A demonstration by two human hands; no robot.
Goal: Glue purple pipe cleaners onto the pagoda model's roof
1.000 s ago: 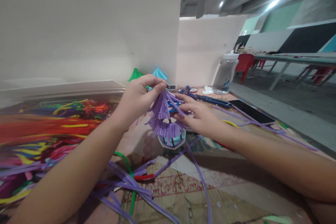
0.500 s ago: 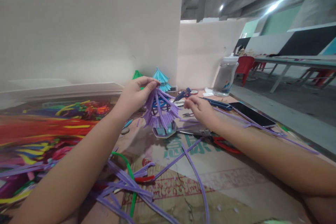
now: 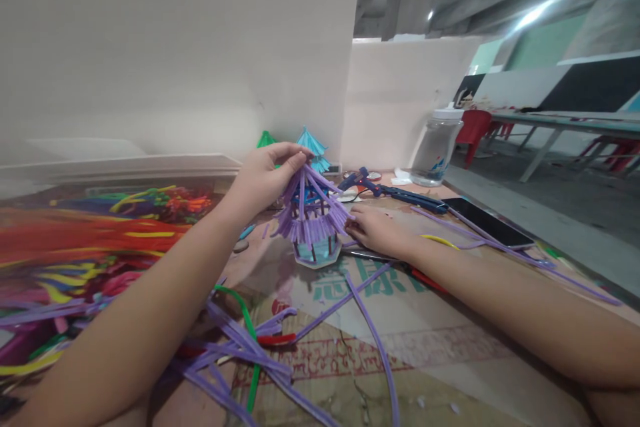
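Observation:
My left hand (image 3: 273, 170) pinches the peak of a small pavilion model (image 3: 313, 223), its roof strips made of purple pipe cleaners. The model stands upright on a flat polygonal base, with dark posts and light blue panels below the roof. Beside the roof's right edge, my right hand (image 3: 375, 230) rests low with curled fingers; what they hold, if anything, is hidden. Scissors (image 3: 370, 255) with red handles lie partly under my right wrist. Just beyond that hand is a dark blue glue gun (image 3: 361, 180) with a small red light.
Loose purple pipe cleaners (image 3: 250, 347) cover the front left, and a heap of coloured ones (image 3: 125, 233) lies farther left. Blue (image 3: 311, 143) and green (image 3: 266, 139) roofed models stand behind. A phone (image 3: 490, 221) and a water bottle (image 3: 437, 147) are at right.
My right hand has moved down from beside the glue gun to the roof's right edge, covering the small snips there. My left hand keeps its pinch on the peak. The view has shifted slightly.

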